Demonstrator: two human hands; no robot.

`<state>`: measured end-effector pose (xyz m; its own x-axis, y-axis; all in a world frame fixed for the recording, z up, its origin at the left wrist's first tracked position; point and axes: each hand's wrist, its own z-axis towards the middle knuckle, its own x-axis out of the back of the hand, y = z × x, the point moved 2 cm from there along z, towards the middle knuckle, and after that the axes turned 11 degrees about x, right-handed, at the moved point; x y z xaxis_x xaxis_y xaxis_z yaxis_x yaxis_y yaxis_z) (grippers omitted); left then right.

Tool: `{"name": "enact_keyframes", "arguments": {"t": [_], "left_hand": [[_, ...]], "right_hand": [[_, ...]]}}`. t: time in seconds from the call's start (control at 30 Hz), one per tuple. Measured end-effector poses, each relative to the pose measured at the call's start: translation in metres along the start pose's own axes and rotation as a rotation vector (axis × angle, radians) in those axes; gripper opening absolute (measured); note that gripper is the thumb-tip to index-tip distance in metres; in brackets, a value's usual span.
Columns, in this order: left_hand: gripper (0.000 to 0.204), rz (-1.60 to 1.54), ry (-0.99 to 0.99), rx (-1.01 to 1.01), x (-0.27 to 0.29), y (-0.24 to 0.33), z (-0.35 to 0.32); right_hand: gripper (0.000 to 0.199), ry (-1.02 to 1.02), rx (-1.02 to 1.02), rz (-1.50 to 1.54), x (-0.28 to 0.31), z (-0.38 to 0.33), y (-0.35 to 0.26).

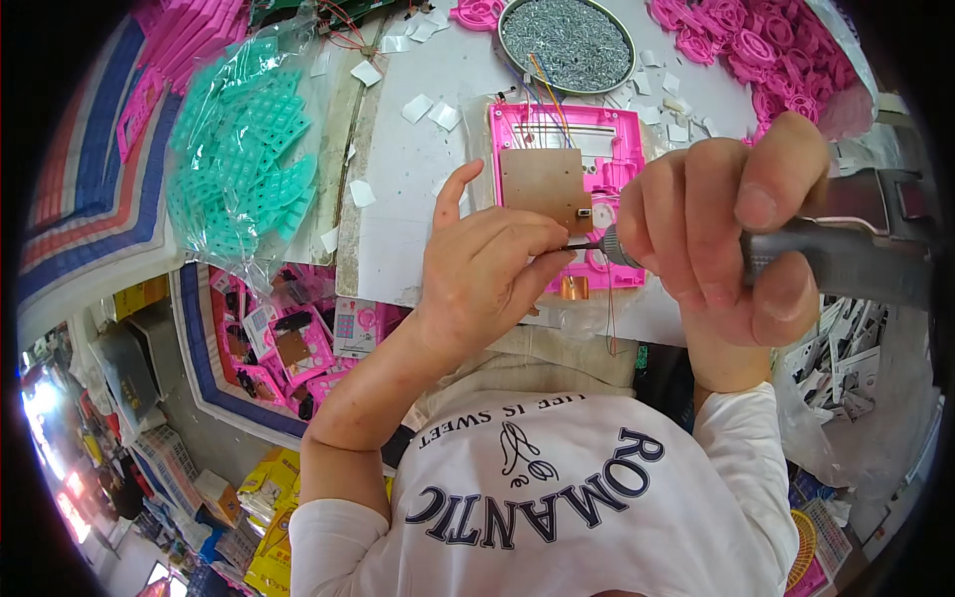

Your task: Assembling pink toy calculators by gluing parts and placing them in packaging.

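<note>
Worktable [386, 224] bears white scraps [417, 107] in a cluttered room [209, 423] (left hand [477, 269] pinching a bit [589, 245], right hand [721, 224] gripping its driver [846, 254]).

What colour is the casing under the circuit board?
Bright pink; the casing shows best in the head view.

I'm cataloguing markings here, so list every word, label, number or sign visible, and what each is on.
I won't transcribe wording, but I can place it:
White shirt: large dark lettering, legible, with a smaller line above.
White-and-pink panel: print too small to read.
Yellow bags: print too blurred to read.
</note>
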<state>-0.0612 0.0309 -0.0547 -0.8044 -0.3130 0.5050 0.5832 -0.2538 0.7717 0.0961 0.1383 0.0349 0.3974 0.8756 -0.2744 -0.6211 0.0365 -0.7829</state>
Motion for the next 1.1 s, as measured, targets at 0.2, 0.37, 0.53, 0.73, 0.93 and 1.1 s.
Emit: {"name": "enact_keyframes", "arguments": {"t": [0.2,0.37,0.53,0.73,0.93,1.1], "left_hand": [[0.018,0.023,-0.067,-0.027,0.002,0.002,0.002],[0.012,0.329,-0.080,0.019,-0.001,-0.006,0.005],[0.015,0.378,-0.134,0.025,-0.003,-0.004,0.003],[0.014,0.319,-0.109,0.059,-0.002,-0.005,0.002],[0.010,0.249,-0.101,0.117,0.001,-0.006,0.002],[0.012,0.102,-0.003,0.124,-0.004,-0.005,0.012]], "right_hand": [[0.027,0.148,0.049,-0.130,-0.007,-0.003,0.005],[0.017,0.128,0.191,-0.174,0.028,0.000,0.033],[0.015,0.158,0.163,-0.151,0.030,0.003,0.049],[0.021,0.126,0.124,-0.430,0.026,-0.002,0.060],[0.025,0.053,0.084,-0.337,0.030,0.005,0.057],[0.035,-0.072,0.208,-0.065,0.019,0.015,0.016]]}}
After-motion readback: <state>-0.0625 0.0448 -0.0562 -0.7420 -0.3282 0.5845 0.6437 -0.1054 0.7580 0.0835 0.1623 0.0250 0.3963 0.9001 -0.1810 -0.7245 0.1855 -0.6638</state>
